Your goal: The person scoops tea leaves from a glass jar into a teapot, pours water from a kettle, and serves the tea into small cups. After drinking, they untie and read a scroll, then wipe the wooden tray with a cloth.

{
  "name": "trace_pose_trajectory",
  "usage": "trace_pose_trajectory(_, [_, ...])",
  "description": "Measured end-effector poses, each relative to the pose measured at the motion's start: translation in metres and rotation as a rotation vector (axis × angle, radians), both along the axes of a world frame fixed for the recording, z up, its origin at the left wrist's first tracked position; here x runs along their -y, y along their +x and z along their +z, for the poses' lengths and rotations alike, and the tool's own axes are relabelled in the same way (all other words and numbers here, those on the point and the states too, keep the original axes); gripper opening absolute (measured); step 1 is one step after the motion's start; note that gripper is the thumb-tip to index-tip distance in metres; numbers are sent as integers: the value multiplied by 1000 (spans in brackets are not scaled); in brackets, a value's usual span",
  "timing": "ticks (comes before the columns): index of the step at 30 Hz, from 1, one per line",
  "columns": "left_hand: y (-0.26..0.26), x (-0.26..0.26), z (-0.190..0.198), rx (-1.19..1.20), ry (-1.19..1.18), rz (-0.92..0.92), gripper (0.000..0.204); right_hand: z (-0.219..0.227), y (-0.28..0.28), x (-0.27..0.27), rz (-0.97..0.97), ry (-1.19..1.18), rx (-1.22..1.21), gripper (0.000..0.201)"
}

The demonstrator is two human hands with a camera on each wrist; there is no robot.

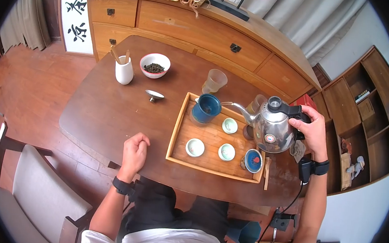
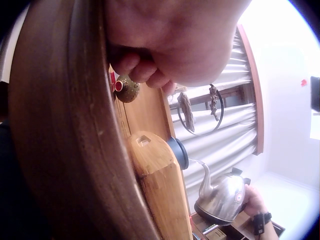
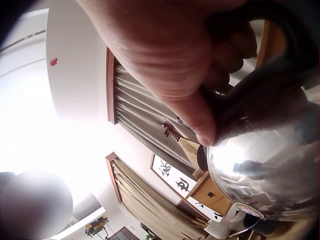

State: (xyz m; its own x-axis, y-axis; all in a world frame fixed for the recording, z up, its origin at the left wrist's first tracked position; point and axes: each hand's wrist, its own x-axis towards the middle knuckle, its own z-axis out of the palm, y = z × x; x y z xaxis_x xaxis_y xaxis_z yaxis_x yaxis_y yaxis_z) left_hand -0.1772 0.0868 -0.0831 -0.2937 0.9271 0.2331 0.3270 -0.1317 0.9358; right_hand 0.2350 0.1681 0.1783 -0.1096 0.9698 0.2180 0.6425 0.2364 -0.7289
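Note:
In the head view my right hand (image 1: pixel 313 131) grips the black handle of a steel kettle (image 1: pixel 273 130), raised at the tray's right side. Its spout points left at the blue pitcher (image 1: pixel 206 108), and a thin stream seems to run between them. The right wrist view shows fingers curled round the handle, with the thumb along it, beside the kettle (image 3: pixel 265 170). My left hand (image 1: pixel 134 155) rests with curled fingers at the table's near edge, holding nothing. The wooden tray (image 1: pixel 213 168) also bears small pale cups (image 1: pixel 195 147) and a blue-topped bowl (image 1: pixel 253 160).
Back left on the table (image 1: pixel 104 100) stand a white holder (image 1: pixel 124 71) with wooden tools and a bowl (image 1: pixel 155 66) of dark leaves. A metal lid or strainer (image 1: pixel 154 95) lies left of the tray, a clear glass (image 1: pixel 216 80) behind it. A chair (image 1: pixel 48 183) is at left.

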Motion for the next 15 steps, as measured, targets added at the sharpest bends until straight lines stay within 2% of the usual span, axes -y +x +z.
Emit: trace_pose_trajectory(15, [0, 0, 0, 3, 22, -1, 17, 8, -11, 2, -23, -34, 53, 35])
